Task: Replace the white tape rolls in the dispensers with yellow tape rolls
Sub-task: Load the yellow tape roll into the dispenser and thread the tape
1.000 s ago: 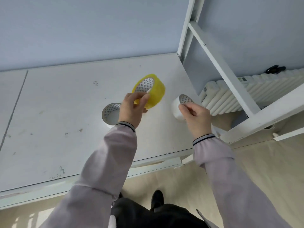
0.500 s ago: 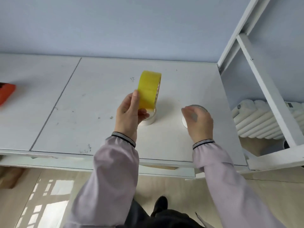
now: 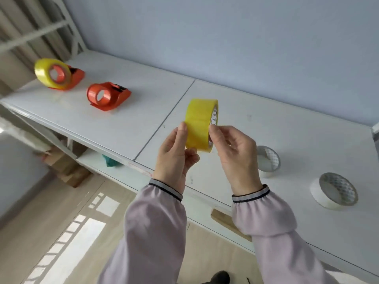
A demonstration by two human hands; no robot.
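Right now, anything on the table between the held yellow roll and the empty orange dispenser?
Nothing visible. Both hands, left hand and right hand, hold the yellow roll above the table; the stretch to the empty dispenser is bare. The white rolls lie to the right.

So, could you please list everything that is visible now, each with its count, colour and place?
Yellow tape roll in the hands: 1, yellow, above the table.
Orange plastic dispenser with yellow roll: 1, far left.
Empty orange plastic dispenser: 1, beside it.
White tape rolls: 2, flat on the table, right side.
White table: 1.
White metal frame: 1, upper left.
Left hand, right hand: both holding the yellow roll.
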